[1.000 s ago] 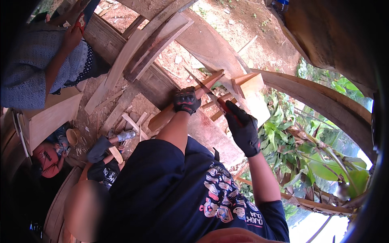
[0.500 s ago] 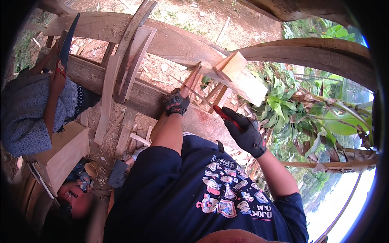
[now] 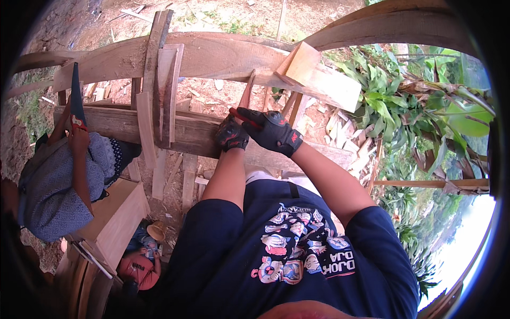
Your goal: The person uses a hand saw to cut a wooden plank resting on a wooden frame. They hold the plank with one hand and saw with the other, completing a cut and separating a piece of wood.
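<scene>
My gloved left hand (image 3: pixel 232 134) is closed around a narrow wooden strip (image 3: pixel 247 97), which sticks up past the fingers and tapers toward its far end. Right beside it, my gloved right hand (image 3: pixel 272 131) grips the red handle (image 3: pixel 243 116) of a hand tool. The handle's front end is over the strip, close to the left hand. No blade can be made out on the tool at this moment. Both hands are above the near wooden beam (image 3: pixel 186 132).
A curved far beam (image 3: pixel 212 56) and a pale block (image 3: pixel 324 80) lie beyond. Upright boards (image 3: pixel 164 90) cross both beams at left. One person (image 3: pixel 64 183) at left holds a dark-bladed saw (image 3: pixel 77 98); another (image 3: pixel 137 268) is lower left. Leafy plants (image 3: pixel 380 95) stand at right.
My right hand has swung left with the red-handled tool and now meets the left hand at the strip. The tool's long thin blade, visible before, no longer shows. The whole view has shifted.
</scene>
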Demonstrator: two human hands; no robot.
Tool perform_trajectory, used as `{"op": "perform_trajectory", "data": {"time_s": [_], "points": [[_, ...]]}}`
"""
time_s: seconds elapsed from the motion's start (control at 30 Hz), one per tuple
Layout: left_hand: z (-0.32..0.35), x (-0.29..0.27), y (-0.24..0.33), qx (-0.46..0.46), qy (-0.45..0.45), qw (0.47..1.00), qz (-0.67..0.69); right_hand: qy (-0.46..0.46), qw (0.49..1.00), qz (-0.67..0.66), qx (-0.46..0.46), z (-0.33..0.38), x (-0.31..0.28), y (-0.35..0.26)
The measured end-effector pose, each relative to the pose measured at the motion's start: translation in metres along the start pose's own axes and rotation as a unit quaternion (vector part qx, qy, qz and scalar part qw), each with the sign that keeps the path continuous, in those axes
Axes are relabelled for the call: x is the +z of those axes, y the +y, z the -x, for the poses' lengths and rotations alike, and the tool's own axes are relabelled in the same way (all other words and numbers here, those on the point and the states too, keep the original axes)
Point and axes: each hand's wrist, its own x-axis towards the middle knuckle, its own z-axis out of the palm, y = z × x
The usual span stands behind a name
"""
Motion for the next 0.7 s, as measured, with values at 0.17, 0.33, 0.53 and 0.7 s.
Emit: {"op": "perform_trajectory", "data": {"time_s": [0.17,0.33,0.53,0.7], "points": [[-0.001,-0.003,-0.004,0.011,0.015,1.000,0.005,0.010,0.998,0.014,0.056,0.121,-0.085,-0.035],[0.007,-0.019,0.013,0.005,0.034,0.999,0.016,0.013,0.992,0.012,0.123,0.192,-0.144,-0.069],[0.018,-0.035,0.020,0.001,0.033,0.999,-0.012,0.038,0.998,0.035,0.025,0.079,-0.043,-0.052],[0.004,-0.013,0.001,0.019,0.060,0.998,0.021,-0.020,0.999,0.027,0.040,0.000,-0.004,-0.040]]}}
